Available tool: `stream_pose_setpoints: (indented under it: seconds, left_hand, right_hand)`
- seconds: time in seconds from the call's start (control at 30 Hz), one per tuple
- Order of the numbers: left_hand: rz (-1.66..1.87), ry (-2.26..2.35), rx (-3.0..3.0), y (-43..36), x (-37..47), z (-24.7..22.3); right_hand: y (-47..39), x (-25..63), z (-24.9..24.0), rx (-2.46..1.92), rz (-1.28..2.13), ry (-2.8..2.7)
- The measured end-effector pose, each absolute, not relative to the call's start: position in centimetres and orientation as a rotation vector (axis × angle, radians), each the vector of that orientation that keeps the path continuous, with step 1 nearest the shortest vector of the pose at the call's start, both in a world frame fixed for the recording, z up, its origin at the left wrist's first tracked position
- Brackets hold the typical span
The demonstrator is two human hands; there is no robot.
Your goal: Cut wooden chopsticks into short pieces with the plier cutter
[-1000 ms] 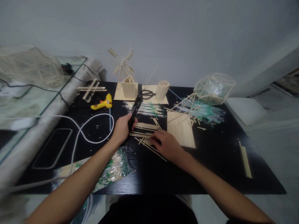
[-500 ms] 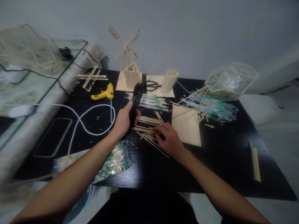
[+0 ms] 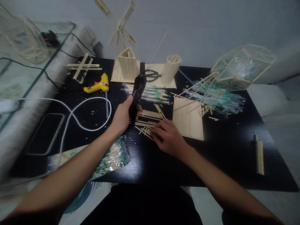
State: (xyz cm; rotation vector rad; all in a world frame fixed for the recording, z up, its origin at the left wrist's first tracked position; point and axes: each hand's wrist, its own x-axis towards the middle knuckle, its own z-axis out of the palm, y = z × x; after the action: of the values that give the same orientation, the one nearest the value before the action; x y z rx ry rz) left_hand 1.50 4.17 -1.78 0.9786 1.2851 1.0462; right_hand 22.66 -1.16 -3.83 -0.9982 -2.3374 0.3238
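Observation:
My left hand (image 3: pixel 123 117) is wrapped around a black hand tool (image 3: pixel 137 95), which stands tilted with its far end pointing away from me. Its exact kind is unclear in the dim light. Low over the loose thin wooden sticks (image 3: pixel 150 115), my right hand (image 3: pixel 170 137) has its fingers curled together and its fingertips down among the sticks; how many it grips is hidden. Right of these sticks lies a flat panel of wooden sticks (image 3: pixel 188 123). Beyond the tool stands a hollow three-sided stick tower (image 3: pixel 128 67) on a wooden base.
A yellow hot glue gun (image 3: pixel 97 86), white cable (image 3: pixel 90 129) and clear phone case (image 3: pixel 45 134) lie left. Scissors (image 3: pixel 152 75) rest near a round stick tower (image 3: pixel 171 68). Bagged sticks (image 3: pixel 114 157) lie in front; a stick frame (image 3: pixel 243 68) rises right, with short sticks (image 3: pixel 260 156) nearer.
My right hand has shifted slightly down and left over the sticks, and its fingers have curled in more. My left hand still holds the black tool. The camera view has tilted down a little.

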Motion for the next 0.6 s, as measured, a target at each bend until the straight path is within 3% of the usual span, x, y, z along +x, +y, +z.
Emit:
stream_pose_setpoints:
  seconds: [0.6]
  left_hand:
    - [0.976, 1.320, 1.094, 4.00, 1.45, -1.89]
  right_hand:
    - [-1.12, 22.57, -4.08, -1.059, 0.311, -2.394]
